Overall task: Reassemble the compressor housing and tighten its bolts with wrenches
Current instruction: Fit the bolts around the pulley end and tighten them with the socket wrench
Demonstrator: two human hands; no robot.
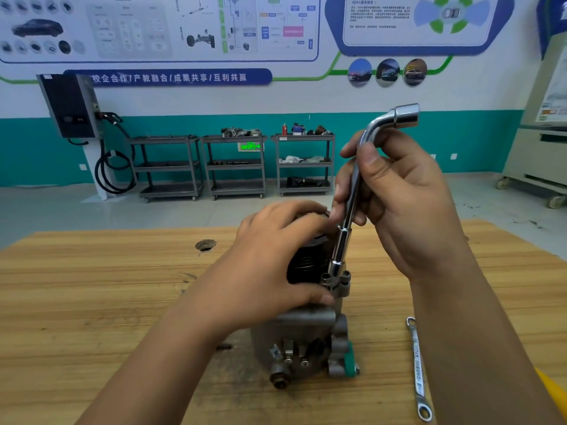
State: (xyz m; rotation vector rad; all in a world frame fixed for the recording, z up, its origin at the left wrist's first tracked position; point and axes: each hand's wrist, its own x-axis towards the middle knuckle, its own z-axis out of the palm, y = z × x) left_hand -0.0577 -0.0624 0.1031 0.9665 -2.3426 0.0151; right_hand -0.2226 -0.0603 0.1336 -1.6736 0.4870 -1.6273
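Right hand (399,204) clasps the L-shaped socket wrench (346,234); below the grip its socket seems seated on a bolt. Left hand (270,265) grips the upright compressor housing (306,326): keep shaft plumb, housing braced.

Black cylinder (310,259) partly behind left hand (270,265)

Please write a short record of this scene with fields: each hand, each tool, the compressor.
left hand: grips the black upper part of the compressor
right hand: holds the L-shaped socket wrench by its shaft
socket wrench: nearly upright, lower end on the compressor's flange
ring spanner: flat on the wooden table, right of the compressor, untouched
compressor: stands on the table
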